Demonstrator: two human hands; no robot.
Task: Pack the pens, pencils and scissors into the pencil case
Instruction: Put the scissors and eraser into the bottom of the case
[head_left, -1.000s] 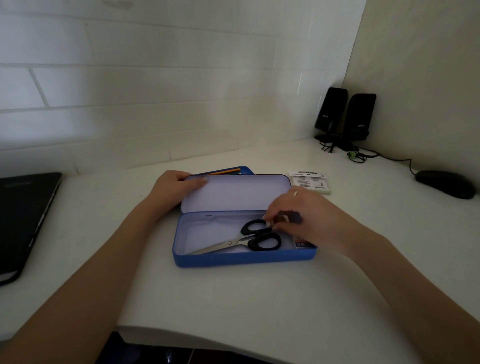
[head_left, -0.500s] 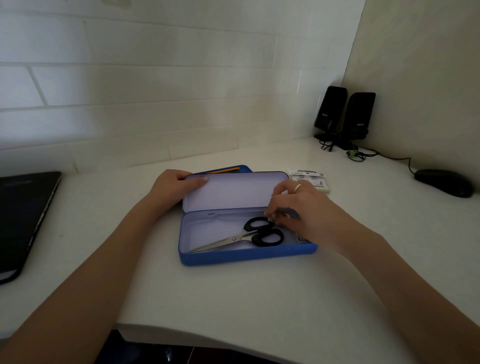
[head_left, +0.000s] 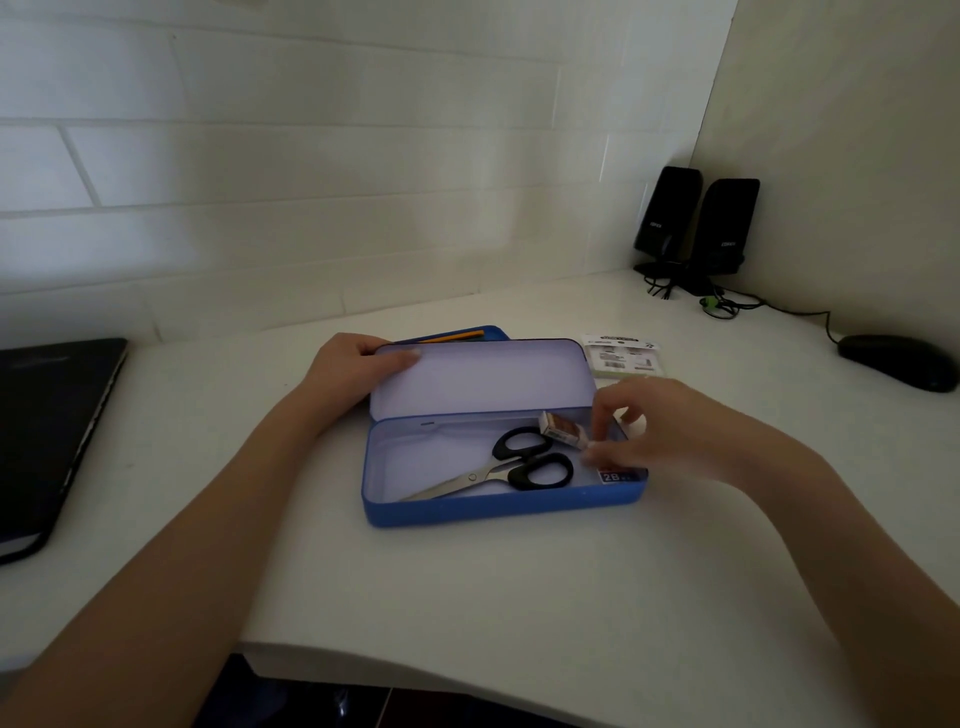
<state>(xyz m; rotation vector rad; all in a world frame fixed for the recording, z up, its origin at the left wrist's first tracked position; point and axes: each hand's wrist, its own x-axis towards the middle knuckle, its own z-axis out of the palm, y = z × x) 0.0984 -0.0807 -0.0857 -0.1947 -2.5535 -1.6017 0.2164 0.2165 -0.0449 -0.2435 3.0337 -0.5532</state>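
One scissors (head_left: 511, 464) in case (head_left: 498, 509); left hand (head_left: 353, 364) grips lid (head_left: 483, 379); right hand (head_left: 670, 431) pinches eraser (head_left: 563, 430).

The desk (head_left: 467, 587) is white and goes into a corner by the wall. A blue case (head_left: 498, 506) lies open in the middle of it. Just behind the case is a blue tray (head_left: 496, 332) with a pencil (head_left: 452, 336) in it. A small white pack (head_left: 623, 356) lies to the right of the case lid. Two black speakers (head_left: 696, 223) stand in the far corner, with wires (head_left: 727, 306) on the desk by them. A black mouse (head_left: 898, 361) sits at the right edge. A black laptop (head_left: 47, 436) lies shut at the left.
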